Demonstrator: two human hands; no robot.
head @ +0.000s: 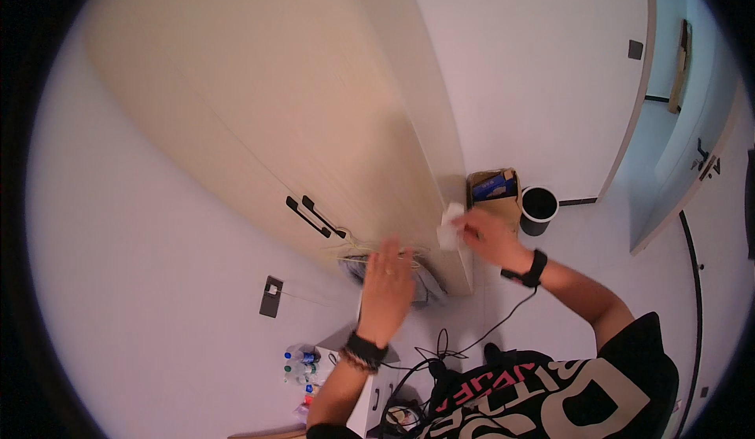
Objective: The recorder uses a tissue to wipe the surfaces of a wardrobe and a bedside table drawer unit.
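My right hand point(486, 235) holds a blurred white sheet, perhaps a tissue or paper point(451, 226), by its edge near the side of a tall light wood wardrobe point(354, 144). Flat and with fingers extended, my left hand point(386, 291) is in front of a grey bundle or bag point(427, 285) at the wardrobe's lower part. Yellowish string point(354, 244) hangs near one of two black door handles point(323, 217) and runs behind my left fingers. Whether the left fingers touch the string cannot be told. Black bands are on both wrists.
A cardboard box point(498, 206) with a blue package stands beside a black bin with a white rim point(538, 210). Black cables point(442, 353) lie on the floor by my feet. Plastic bottles point(302, 371) stand on a white cabinet point(360, 412). A door point(687, 173) stands ajar at right.
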